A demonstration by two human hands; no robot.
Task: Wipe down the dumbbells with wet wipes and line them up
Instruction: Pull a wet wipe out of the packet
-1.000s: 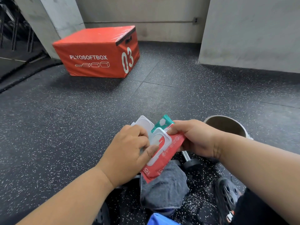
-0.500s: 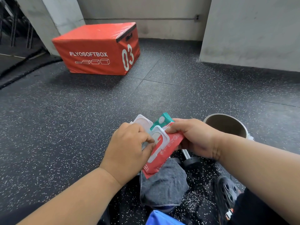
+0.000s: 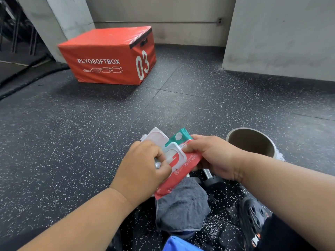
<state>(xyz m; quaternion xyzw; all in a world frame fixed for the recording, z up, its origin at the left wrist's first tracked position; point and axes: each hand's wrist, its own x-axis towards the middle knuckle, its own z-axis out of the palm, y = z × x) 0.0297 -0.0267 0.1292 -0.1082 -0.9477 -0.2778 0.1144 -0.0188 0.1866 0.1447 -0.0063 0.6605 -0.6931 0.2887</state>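
- Two hands work one wet wipes pack [image 3: 183, 164], near centre of the scene, held above the speckled rubber floor [image 3: 76, 138].
- Far left: red plyo box [image 3: 107, 57] sits against the grey pillar [image 3: 72, 17], well away from the work, not involved.
- Left hand [image 3: 143, 171] has fingers curled at the pack's dispensing opening, thumb and fingertips pinched there; likely pulling out a wipe, though no wipe shows clearly.
- White flip lid [image 3: 156, 137] stands open, tipped to the far side, so the opening is clear for the fingers.
- Right hand [image 3: 213, 156] clamps the pack's right end, bracing it so the pull does not drag the pack along.
- Grey cloth [image 3: 181, 209] lies under the pack, near side, over the person's knee or lap; cannot tell which.
- Dumbbell [image 3: 210, 178] lies on the floor just below the right hand, mostly hidden; only part of handle and one head show. Not yet wiped, judging by this step.
- Right: open round container [image 3: 235, 136] stands just beside the right wrist, probably for used wipes.
- Near right: black shoe [image 3: 252, 214].
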